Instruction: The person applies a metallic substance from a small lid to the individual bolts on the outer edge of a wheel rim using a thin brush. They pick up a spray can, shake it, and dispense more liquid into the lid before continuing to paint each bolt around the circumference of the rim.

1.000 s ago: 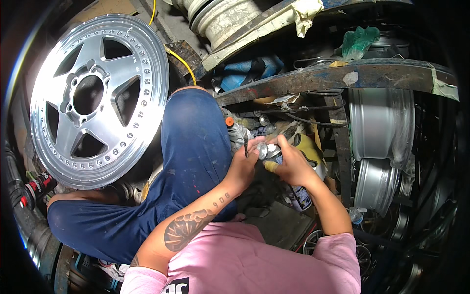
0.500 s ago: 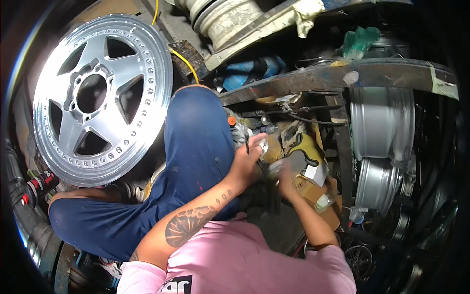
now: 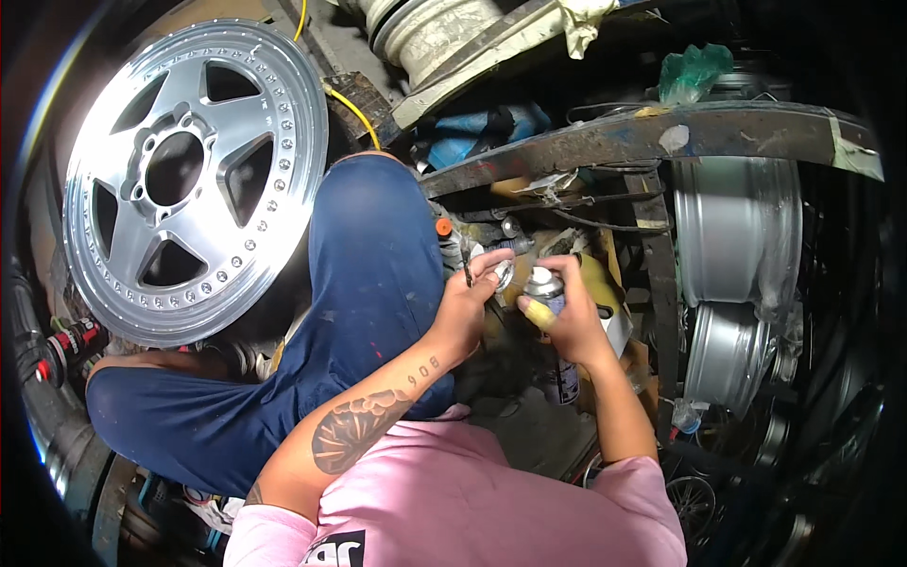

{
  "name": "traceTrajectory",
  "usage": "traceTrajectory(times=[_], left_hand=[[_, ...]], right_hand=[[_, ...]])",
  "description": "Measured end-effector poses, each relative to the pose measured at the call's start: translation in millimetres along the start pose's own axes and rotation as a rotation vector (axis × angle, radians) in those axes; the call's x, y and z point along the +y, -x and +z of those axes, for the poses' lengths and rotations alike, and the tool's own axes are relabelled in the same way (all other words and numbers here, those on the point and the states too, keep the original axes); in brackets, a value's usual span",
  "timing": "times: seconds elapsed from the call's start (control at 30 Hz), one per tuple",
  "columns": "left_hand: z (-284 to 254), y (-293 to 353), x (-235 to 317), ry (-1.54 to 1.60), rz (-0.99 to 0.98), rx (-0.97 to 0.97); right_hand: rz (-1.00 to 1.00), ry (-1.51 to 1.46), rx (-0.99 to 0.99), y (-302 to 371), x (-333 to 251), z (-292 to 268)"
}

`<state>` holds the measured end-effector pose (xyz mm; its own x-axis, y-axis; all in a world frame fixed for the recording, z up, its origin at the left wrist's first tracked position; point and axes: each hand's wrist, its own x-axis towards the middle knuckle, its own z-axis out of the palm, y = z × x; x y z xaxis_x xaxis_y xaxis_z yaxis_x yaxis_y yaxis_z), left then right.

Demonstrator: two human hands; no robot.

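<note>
My right hand [image 3: 578, 326] is wrapped round a spray can [image 3: 543, 288] with a white nozzle. The can's lower body shows beneath the hand, and a yellowish patch covers one finger. Just left of the nozzle, my left hand [image 3: 460, 317] grips a small round silvery cup-like piece [image 3: 504, 275] near its fingertips. A thin dark stick [image 3: 468, 266], perhaps a brush or pen, pokes up between the same hand's fingers. Beyond my raised knee at the left leans a polished five-spoke wheel rim [image 3: 213, 189], touched by neither hand.
A metal beam [image 3: 605, 149] crosses beyond my hands. Silver rims [image 3: 737, 236] are stacked on the right, and another rim [image 3: 435, 42] lies at the top. A red and black can [image 3: 76, 345] sits far left. Bottles with an orange cap [image 3: 443, 227] stand beside my knee.
My right hand, blurred before, now shows plainly with the spray can upright in it, near the left hand. The left hand keeps the silvery piece and the stick. The view shifted slightly.
</note>
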<state>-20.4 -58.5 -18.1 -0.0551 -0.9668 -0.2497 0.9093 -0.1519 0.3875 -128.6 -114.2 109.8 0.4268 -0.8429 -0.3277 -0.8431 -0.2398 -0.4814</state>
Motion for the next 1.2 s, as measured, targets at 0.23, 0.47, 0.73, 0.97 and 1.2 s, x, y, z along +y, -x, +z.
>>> traceTrajectory(times=[0.23,0.47,0.73,0.97,1.2], left_hand=[[2,2,-1,-0.042,0.056,-0.084],[4,4,5,-0.018,0.003,-0.076],[3,3,2,-0.008,0.026,-0.091],[3,4,4,-0.025,-0.014,-0.076],[2,1,-1,-0.012,0.015,-0.064]], right_hand=[[-0.079,0.167,-0.083,-9,2,3],[-0.05,0.207,-0.141,-10,-6,-1],[0.004,0.223,-0.185,-11,-8,-2],[0.02,0.217,-0.181,-11,-10,-2],[0.005,0.228,-0.192,-13,-9,-3]])
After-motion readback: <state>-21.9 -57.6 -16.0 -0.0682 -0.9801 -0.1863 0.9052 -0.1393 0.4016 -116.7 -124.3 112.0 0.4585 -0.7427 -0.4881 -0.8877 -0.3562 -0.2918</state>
